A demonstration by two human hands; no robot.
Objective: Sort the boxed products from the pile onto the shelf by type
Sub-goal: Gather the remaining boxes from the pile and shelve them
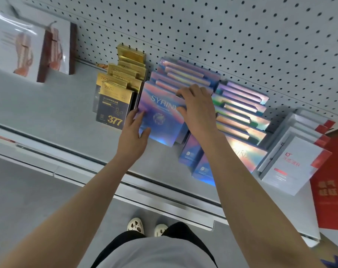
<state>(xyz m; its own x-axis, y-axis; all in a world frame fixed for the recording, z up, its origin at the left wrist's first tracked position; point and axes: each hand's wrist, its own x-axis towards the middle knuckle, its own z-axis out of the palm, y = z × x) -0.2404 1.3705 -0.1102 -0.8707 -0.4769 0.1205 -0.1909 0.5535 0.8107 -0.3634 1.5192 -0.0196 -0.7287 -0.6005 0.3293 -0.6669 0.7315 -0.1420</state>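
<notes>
At the shelf's (pixel 48 117) middle, we hold an iridescent box (pixel 160 115) upright, left hand (pixel 132 136) pinching its lower corner and right hand (pixel 198 111) curled over its top, fronting the matching row (pixel 185 74) beside the gold boxes (pixel 116 93).

Grey shelf (pixel 48 117): gold boxes (pixel 114 105), holographic boxes (pixel 239 113), white boxes (pixel 294 161) in rows.

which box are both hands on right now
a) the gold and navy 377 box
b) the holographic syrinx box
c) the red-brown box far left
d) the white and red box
b: the left hand and right hand both hold the front holographic SYRINX box, beside the gold 377 box.
</notes>
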